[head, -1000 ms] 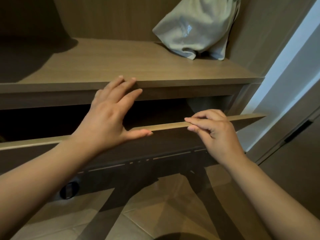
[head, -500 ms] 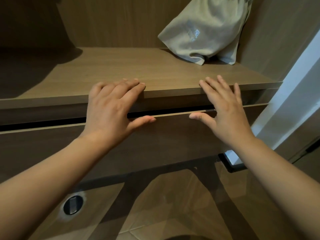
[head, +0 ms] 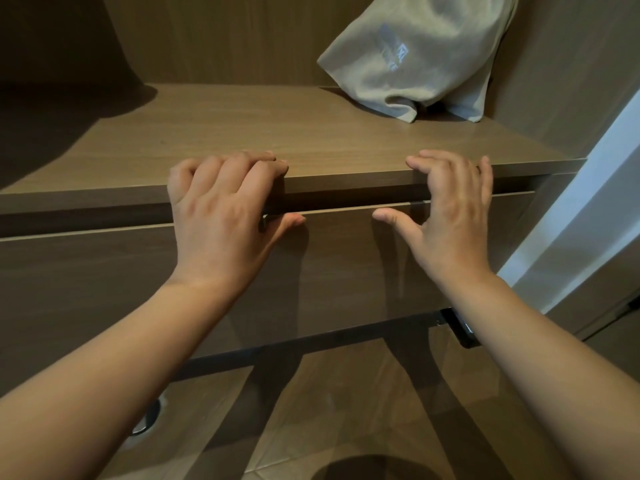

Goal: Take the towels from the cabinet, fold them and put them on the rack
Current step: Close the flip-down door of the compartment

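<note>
Fingers point(head: 242, 164) of the left hand point(head: 221, 223) are gently bent, their tips resting on the front edge of the cabinet shelf point(head: 311, 133). The thumb lies against the top edge of the drawer front point(head: 104, 278). They grip nothing. Fingers point(head: 436, 161) of the right hand point(head: 450, 220) are spread and relaxed, with the tips at the same shelf edge. This thumb is stretched out sideways over the drawer front, and this hand holds nothing either.

Head view, surroundings: the drawer front sits close under the shelf, with a narrow dark gap between them. Both hands cover part of that gap. The drawer's inside is hidden, so where the towels lie cannot be told. A grey-green cloth bag point(head: 415, 57) stands slumped at the back right of the shelf, leaning on the cabinet's back panel point(head: 225, 36), well apart from both hands. A dark bracket point(head: 457, 327) projects below the drawer's right end, beside the right forearm. A round metal fitting point(head: 145, 420) sits at lower left, partly behind the left forearm. A white door frame point(head: 588, 220) runs down the right side.

Writing: the bag carries a faint pale print, too blurred to read.

Materials: the shelf, panel and drawer front are matt brown wood-grain board with square edges. The bag is soft, creased fabric. The floor point(head: 346, 410) is glossy tan tile.
</note>
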### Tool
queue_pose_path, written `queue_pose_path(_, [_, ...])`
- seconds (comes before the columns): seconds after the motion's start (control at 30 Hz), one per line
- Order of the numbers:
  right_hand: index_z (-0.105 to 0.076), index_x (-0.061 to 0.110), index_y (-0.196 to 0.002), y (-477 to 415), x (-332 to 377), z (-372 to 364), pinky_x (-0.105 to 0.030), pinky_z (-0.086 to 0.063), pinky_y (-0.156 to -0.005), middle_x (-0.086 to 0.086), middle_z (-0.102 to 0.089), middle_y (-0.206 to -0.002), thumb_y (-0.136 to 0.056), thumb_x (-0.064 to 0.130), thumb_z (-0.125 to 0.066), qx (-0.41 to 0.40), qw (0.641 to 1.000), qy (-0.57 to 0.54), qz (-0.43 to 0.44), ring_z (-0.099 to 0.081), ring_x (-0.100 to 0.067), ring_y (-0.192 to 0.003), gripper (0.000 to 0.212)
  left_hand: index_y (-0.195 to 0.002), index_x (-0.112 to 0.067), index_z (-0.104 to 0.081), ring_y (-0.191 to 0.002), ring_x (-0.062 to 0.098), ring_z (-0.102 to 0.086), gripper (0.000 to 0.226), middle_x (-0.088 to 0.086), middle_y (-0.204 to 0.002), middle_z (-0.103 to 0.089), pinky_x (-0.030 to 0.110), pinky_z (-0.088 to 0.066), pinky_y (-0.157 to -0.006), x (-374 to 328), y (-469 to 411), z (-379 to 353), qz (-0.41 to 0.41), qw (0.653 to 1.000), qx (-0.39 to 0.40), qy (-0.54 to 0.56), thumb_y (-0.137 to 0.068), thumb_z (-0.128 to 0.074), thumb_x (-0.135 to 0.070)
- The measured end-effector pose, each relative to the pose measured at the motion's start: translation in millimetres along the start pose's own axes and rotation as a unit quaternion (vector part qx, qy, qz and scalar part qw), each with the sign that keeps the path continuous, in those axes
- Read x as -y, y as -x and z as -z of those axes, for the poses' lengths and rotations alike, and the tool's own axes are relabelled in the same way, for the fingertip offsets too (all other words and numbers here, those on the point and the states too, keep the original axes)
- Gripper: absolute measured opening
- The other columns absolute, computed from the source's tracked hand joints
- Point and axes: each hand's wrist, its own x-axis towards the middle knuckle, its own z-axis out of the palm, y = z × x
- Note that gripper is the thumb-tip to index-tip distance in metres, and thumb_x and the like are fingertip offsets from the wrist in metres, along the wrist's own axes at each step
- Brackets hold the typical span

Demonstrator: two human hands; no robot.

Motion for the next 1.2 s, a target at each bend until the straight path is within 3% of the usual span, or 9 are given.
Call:
queue_pose_path(0.53, [-0.053,0.016,-0.128,1,10,8,-0.054,-0.017,-0.120,-0.006,-0.053,-0.131,-0.079,0.048,-0.074,0.028,0.999,-0.027,-0.036,-0.045,-0.022,-0.132,0.063,-0.122,-0.015,-0.060,-0.107,0.029,-0.058,0.047,0.006,-0.125,-0.062,0.044,-0.033,-0.093,-5,-3,10,0.027,0.998,0.048,0.018,-0.084,-0.070,-0.042])
queue_pose_path(0.67, [-0.053,0.017,-0.125,-6,16,24,-0.054,-0.017,-0.120,-0.006,-0.054,-0.130,-0.078,0.044,-0.074,0.084,0.994,-0.047,-0.057,-0.046,-0.023,-0.131,0.058,-0.112,-0.016,-0.062,-0.100,0.029,-0.059,0.041,0.006,-0.116,-0.063,0.046,-0.039,-0.087,-14,-21,27,0.061,0.988,0.138,0.026,-0.080,-0.069,-0.040])
queue_pose_path(0.8, [-0.052,0.023,-0.135,-33,22,59,-0.043,-0.015,-0.121,0.001,-0.049,-0.141,-0.084,0.046,-0.068,0.277,0.957,-0.021,-0.086,-0.038,-0.017,-0.138,0.058,-0.117,-0.020,-0.063,-0.107,0.024,-0.058,0.043,0.001,-0.123,-0.060,0.044,-0.046,-0.089,-23,-52,59,0.100,0.948,0.300,0.031,-0.079,-0.070,-0.039])
queue_pose_path(0.9, [-0.050,0.027,-0.140,-72,25,99,-0.030,-0.034,-0.110,0.006,-0.051,-0.141,-0.093,0.045,-0.059,0.402,0.908,-0.033,-0.117,-0.044,-0.013,-0.132,0.051,-0.132,-0.025,-0.054,-0.124,0.016,-0.049,0.047,-0.004,-0.139,-0.051,0.031,-0.040,-0.105,-23,-83,85,0.145,0.893,0.419,0.080,-0.087,-0.065,-0.036])
queue_pose_path(0.97, [-0.061,0.021,-0.131,-101,30,132,-0.028,-0.047,-0.095,0.003,-0.063,-0.127,-0.092,0.040,-0.064,0.419,0.899,-0.038,-0.123,-0.060,-0.016,-0.117,0.043,-0.136,-0.023,-0.050,-0.123,0.016,-0.051,0.048,-0.002,-0.138,-0.053,0.025,-0.039,-0.103,-24,-109,110,0.201,0.849,0.473,0.123,-0.091,-0.061,-0.034])
queue_pose_path(1.03, [-0.072,0.014,-0.116,-129,36,168,-0.024,-0.051,-0.084,-0.001,-0.072,-0.111,-0.085,0.034,-0.074,0.407,0.906,-0.045,-0.102,-0.069,-0.018,-0.101,0.037,-0.139,-0.023,-0.046,-0.122,0.017,-0.052,0.051,-0.001,-0.137,-0.053,0.026,-0.042,-0.101,-29,-134,140,0.207,0.830,0.503,0.127,-0.091,-0.060,-0.034])
queue_pose_path(1.2, [-0.064,0.023,-0.126,-219,65,265,-0.019,-0.044,-0.090,0.007,-0.066,-0.122,-0.090,0.041,-0.067,0.478,0.868,-0.068,-0.116,-0.062,-0.008,-0.109,0.040,-0.133,-0.024,-0.052,-0.115,0.016,-0.056,0.043,-0.002,-0.130,-0.057,0.029,-0.046,-0.096,-54,-211,244,0.196,0.821,0.521,0.129,-0.092,-0.057,-0.035])
